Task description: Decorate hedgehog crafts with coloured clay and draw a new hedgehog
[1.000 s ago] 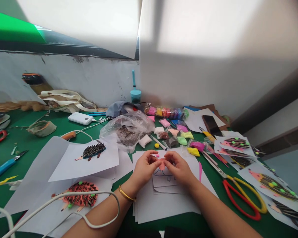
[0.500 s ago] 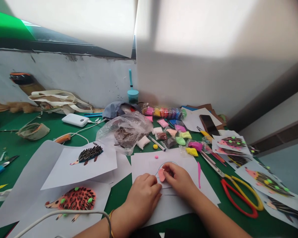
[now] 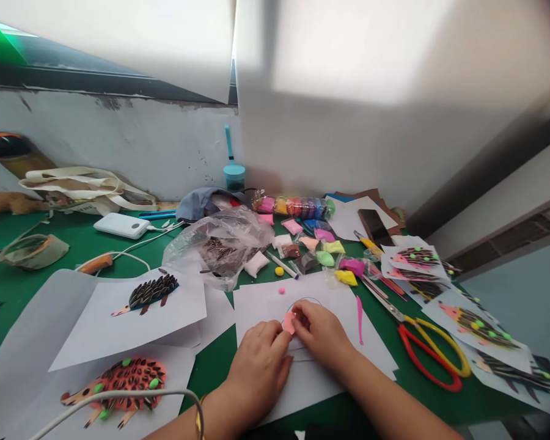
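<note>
A flat piece of pink modelling clay lies over a pencil or pen outline on the white paper. My right hand pinches its right edge between thumb and fingers. From the left, my left hand has its fingers curled together, their tips at the clay's lower edge. Part of the drawn outline is hidden under both hands. A tiny pink clay ball sits on the paper above them, and a pink plastic clay knife lies on its right side.
Red-and-yellow scissors lie at right, beside finished hedgehog pictures. More hedgehog pictures cover the left. Behind the paper are a plastic bag of sunflower seeds and several clay packets. A white cable crosses the left foreground.
The view has swung slightly right, so everything appears further left. My left fingertips have come up against the pink clay; my right hand keeps its pinch.
</note>
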The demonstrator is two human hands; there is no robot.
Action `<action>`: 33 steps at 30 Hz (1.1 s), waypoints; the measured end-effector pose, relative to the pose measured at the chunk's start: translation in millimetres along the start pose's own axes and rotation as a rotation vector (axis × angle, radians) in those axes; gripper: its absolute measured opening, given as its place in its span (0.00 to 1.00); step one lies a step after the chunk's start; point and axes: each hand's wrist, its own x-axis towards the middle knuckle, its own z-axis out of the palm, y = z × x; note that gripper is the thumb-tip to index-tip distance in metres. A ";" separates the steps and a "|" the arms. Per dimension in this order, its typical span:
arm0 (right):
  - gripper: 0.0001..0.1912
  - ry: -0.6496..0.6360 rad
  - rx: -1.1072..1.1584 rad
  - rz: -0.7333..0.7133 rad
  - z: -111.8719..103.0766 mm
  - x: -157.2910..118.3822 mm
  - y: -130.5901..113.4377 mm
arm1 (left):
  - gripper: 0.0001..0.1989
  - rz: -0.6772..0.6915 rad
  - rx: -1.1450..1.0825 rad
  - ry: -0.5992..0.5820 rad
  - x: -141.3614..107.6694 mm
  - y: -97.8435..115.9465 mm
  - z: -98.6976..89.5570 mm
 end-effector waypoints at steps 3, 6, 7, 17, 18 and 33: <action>0.04 -0.010 0.020 -0.022 -0.2 -0.2 0.2 | 0.25 -0.013 0.008 0.006 -0.8 -0.3 0.3; 0.06 -0.016 0.027 -0.045 -0.1 -0.8 1.4 | 0.31 0.000 0.033 -0.028 -0.6 -0.1 -0.2; 0.06 -0.015 0.025 -0.052 -0.4 -0.9 2.4 | 0.31 0.006 0.040 -0.040 -0.4 -0.1 -0.3; 0.11 0.063 0.006 -0.158 -17.0 -7.4 19.7 | 0.25 -0.011 0.066 -0.084 0.9 1.5 -0.7; 0.12 0.054 -0.002 -0.190 -16.5 -9.0 19.7 | 0.26 -0.010 0.065 -0.085 0.9 1.7 -0.8; 0.18 0.029 -0.159 -0.279 -0.4 -10.2 18.6 | 0.27 0.005 0.064 -0.087 0.6 1.3 0.5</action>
